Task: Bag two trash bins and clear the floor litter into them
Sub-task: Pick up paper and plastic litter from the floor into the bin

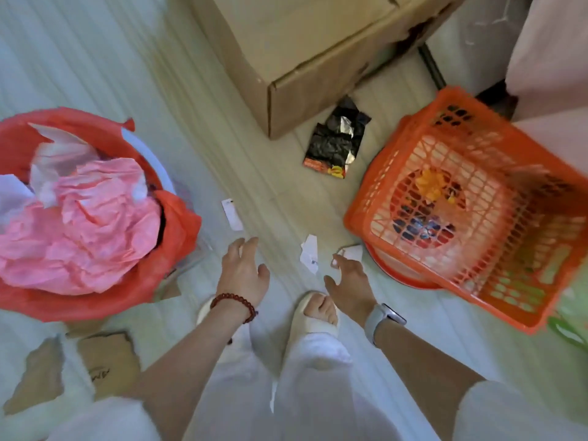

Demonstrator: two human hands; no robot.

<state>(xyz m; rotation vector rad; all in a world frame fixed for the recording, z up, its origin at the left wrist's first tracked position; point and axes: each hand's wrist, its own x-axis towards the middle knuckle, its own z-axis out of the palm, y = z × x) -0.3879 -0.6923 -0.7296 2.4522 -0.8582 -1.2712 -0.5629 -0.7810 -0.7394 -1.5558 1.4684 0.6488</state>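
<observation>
On the left stands a bin lined with a red bag (165, 265), heaped with crumpled pink and white paper (89, 218). On the right an orange mesh basket (397, 173) sits tilted over a red bin (401, 275); wrappers show through its mesh. Floor litter lies between them: a white slip (232, 214), a torn white paper (309, 254), a small scrap (353, 251) and a black snack wrapper (337, 138). My left hand (243, 272) hovers open near the slip. My right hand (348, 283) has spread fingers, fingertips at the small scrap.
A large cardboard box (302, 58) stands at the back, close to the black wrapper. Torn brown cardboard pieces (108, 361) lie on the floor at lower left. My feet in pale slippers (318, 313) are just below my hands. Pale fabric (547, 58) hangs at upper right.
</observation>
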